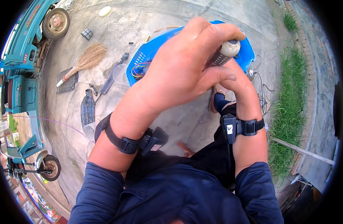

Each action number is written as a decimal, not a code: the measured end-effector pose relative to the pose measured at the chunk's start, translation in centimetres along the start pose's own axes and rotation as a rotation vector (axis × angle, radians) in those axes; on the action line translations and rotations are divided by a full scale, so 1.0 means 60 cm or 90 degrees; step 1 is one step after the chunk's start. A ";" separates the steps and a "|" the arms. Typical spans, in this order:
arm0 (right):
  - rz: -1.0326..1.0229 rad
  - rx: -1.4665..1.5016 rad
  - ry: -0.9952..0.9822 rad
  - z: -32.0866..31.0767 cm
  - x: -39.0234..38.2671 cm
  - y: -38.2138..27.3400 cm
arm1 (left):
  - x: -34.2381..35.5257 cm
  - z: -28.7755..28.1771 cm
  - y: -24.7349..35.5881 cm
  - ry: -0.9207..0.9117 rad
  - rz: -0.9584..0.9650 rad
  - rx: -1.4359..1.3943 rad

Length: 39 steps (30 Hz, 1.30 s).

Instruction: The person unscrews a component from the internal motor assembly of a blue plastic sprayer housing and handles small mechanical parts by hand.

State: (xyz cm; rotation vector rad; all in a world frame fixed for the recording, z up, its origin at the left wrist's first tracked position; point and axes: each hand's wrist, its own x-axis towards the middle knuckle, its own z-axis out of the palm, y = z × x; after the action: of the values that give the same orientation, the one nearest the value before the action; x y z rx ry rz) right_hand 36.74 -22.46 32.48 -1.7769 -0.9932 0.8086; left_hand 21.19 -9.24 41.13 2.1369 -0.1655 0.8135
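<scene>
My left hand is raised close to the camera, fingers wrapped around the ribbed grey handle of a tool whose rounded end sticks out past my fingers. My right hand sits just under it, mostly hidden by the left hand, and seems to touch the same tool lower down; its grip is not visible. Both wrists carry black straps with small black units. Below the hands lies a blue plastic body panel with coloured wires showing inside it.
On the concrete ground lie a straw broom, a dark mat, black plastic parts and a clear cup. A teal three-wheeled vehicle stands at the left. Grass and a brick edge run along the right.
</scene>
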 end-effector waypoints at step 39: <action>-0.084 0.105 -0.052 -0.014 -0.031 -0.051 | 0.016 0.026 0.006 0.002 0.005 -0.104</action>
State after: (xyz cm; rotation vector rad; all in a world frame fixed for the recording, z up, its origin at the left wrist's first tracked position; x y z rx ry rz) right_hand 35.70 -23.66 35.82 -1.5327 -1.0538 0.8597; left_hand 22.58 -10.49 41.26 1.9827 -0.2307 0.7801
